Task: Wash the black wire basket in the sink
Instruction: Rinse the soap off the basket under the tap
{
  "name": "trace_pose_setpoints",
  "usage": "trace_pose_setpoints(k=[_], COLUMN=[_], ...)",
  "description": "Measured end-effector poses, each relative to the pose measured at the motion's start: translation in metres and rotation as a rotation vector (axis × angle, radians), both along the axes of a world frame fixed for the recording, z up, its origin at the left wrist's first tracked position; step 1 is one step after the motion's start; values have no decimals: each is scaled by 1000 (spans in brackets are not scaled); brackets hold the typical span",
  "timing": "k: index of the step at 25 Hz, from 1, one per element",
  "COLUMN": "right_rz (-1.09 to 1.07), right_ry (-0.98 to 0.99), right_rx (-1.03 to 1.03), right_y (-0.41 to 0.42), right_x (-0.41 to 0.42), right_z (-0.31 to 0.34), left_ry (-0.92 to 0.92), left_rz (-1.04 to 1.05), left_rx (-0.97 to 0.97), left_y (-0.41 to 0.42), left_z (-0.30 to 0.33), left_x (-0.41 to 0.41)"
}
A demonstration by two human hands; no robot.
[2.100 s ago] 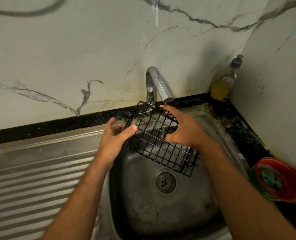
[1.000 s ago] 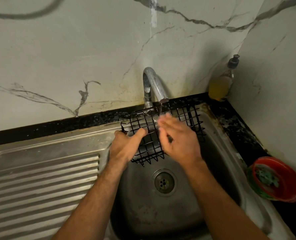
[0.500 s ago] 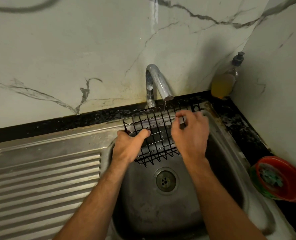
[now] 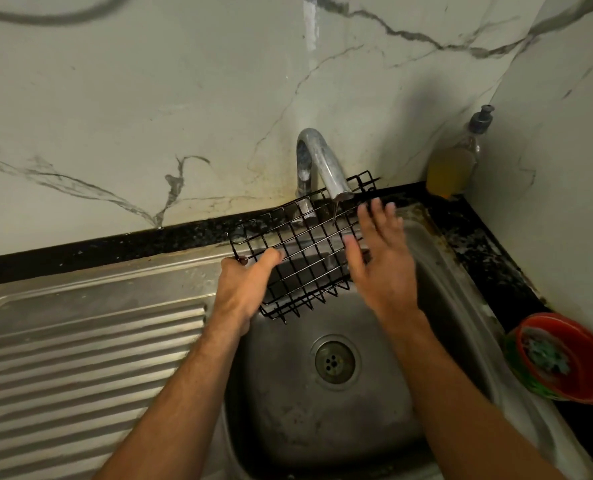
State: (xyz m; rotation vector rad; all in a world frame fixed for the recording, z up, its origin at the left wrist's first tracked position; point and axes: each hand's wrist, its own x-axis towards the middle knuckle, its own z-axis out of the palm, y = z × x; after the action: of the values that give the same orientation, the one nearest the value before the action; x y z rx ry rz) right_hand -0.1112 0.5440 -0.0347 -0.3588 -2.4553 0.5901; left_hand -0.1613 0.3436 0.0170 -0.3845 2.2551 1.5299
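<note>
- The black wire basket [image 4: 302, 251] is being held tilted above the sink [image 4: 326, 417], just under the tap spout [image 4: 326, 168]; its far corner is rising behind the spout, near the wall.
- The left hand [image 4: 243, 289] is gripping the basket's near-left edge: fingers are curling around the wire, thumb is lying along the top wire.
- The right hand [image 4: 381, 265] is lying flat and open against the basket's right side, fingers spread and slightly blurred; it is closing on nothing.
- A thin trickle of water [image 4: 334, 211] is falling from the spout mouth through the basket grid.
- The basket's lower edge, with short wire ends pointing down, is hanging over the basin and is not touching the sink floor.
- The drain [image 4: 334, 362] is sitting uncovered in the basin floor, below and nearer than the basket.
- The ribbed drainboard [image 4: 80, 368] is extending to the left of the basin.
- A pump soap bottle [image 4: 457, 161] with yellow liquid is standing in the back right corner on the black counter edge.
- A red and green tub [image 4: 561, 358] is resting at the right, beside the sink rim; its contents are too unclear to identify.
</note>
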Motion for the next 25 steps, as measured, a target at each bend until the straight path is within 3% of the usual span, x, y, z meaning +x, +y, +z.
trace_pose_setpoints(k=[4, 6, 8, 9, 11, 14, 15, 19, 23, 25], right_rz=[511, 379, 3, -81, 43, 502, 516, 230, 471, 318], right_ry=[58, 8, -133, -182, -197, -69, -34, 117, 142, 155], right_rx=[397, 290, -13, -88, 74, 434, 447, 262, 354, 238], right_y=[-48, -26, -3, -3, -32, -47, -30, 12, -29, -13], right_x=[12, 14, 11, 7, 0, 0, -1, 6, 13, 10], right_z=[-9, -8, -2, 3, 16, 12, 8, -17, -14, -4], left_ry=[8, 4, 1, 3, 7, 5, 2, -21, -12, -2], left_rz=[5, 11, -14, -21, -24, -30, -24, 23, 32, 20], left_rx=[59, 53, -3, -35, -50, -31, -25, 6, 50, 6], left_y=[3, -1, -3, -2, 1, 1, -1, -9, -7, -5], left_z=[4, 0, -3, -4, -10, -11, -11, -17, -19, -17], left_x=[1, -1, 0, 1, 3, 4, 5, 10, 11, 11])
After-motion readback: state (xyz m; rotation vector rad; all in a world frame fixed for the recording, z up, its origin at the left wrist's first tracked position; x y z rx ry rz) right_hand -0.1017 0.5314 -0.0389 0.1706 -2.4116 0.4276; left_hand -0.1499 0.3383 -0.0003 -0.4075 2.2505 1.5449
